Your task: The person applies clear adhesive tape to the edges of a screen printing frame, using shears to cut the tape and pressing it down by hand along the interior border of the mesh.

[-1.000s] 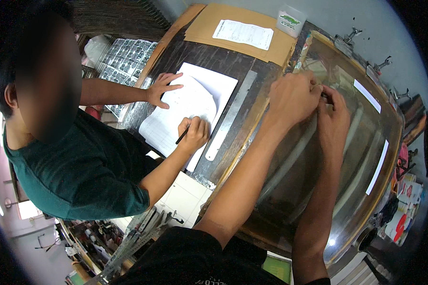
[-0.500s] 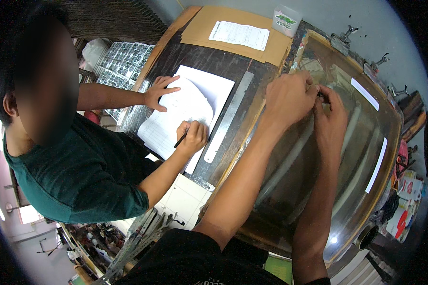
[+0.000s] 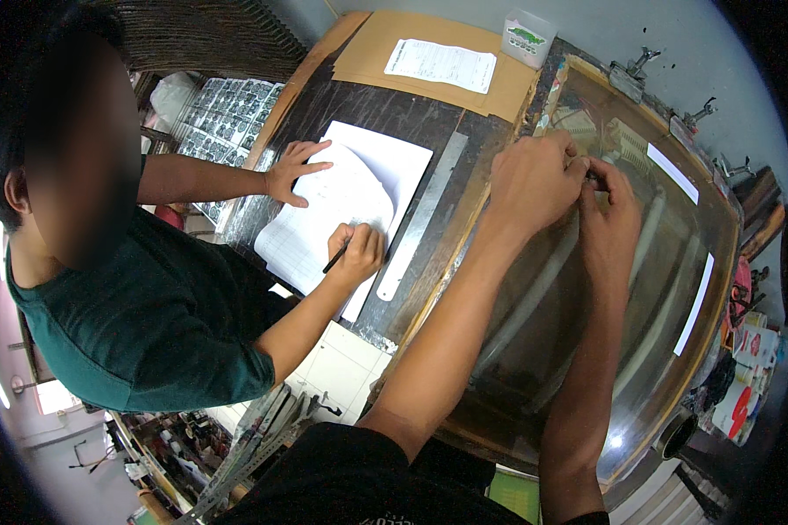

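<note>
Over a glass-topped table [image 3: 534, 350] with a wooden rim, both of my hands come together at the fingertips. My left hand [image 3: 536, 184] is closed, its fingers curled toward the right. Facing it, my right hand [image 3: 610, 199] is closed too, thumb and fingers pinched. Something small and dark seems to lie between the fingertips, but it is too small and hidden to name. Two white paper strips [image 3: 672, 173] lie along the right part of the glass.
On the left a person in a green shirt [image 3: 158, 324] writes with a black pen [image 3: 334, 259] on paper sheets [image 3: 324, 223]. A metal ruler [image 3: 422, 219] lies between us. Brown cardboard [image 3: 368, 66], a printed slip [image 3: 442, 65] and a plastic container [image 3: 527, 39] are at the back. Metal clamps [image 3: 632, 74] line the far edge.
Almost nothing differs. My hands stay in the same place with a very slight shift of the fingers, and the other person's writing hand has moved a little.
</note>
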### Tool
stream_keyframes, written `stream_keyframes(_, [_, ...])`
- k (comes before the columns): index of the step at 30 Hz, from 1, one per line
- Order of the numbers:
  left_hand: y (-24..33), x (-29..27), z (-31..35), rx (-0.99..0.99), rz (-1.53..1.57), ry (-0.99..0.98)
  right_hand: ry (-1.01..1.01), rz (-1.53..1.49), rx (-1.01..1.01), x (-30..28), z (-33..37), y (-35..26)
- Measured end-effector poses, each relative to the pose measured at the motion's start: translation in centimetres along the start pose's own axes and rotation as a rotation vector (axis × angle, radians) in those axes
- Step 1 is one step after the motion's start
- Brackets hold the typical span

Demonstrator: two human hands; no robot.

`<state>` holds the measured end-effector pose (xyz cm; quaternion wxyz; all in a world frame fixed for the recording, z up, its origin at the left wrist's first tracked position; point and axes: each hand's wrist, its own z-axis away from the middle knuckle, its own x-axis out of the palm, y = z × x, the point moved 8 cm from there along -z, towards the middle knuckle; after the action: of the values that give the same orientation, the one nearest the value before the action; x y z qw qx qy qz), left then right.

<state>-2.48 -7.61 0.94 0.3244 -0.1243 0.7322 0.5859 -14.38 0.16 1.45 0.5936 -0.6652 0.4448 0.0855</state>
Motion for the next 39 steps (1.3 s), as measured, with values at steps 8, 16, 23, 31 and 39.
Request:
stream_keyframes(8, [0.07, 0.38, -0.02, 0.036, 0.016, 0.022, 0.006, -0.031, 0.003, -0.27, 0.0, 0.06])
stream_keyframes(16, [0.06, 0.2, -0.04, 0.022, 0.007, 0.012, 0.011, -0.011, -0.019, -0.09, -0.11, 0.03])
stream_keyframes(23, [0.03, 0.27, -0.03, 0.028, 0.008, 0.019, 0.018, -0.004, -0.037, -0.2, -0.06, 0.11])
stream_keyframes(31, [0.05, 0.2, -0.01, 0.018, 0.009, 0.0, -0.005, -0.01, -0.004, -0.05, -0.15, 0.13])
stream_keyframes(39, [0.07, 0.35, -0.16, 0.009, -0.003, -0.013, 0.0, -0.047, -0.031, 0.06, -0.27, 0.63])
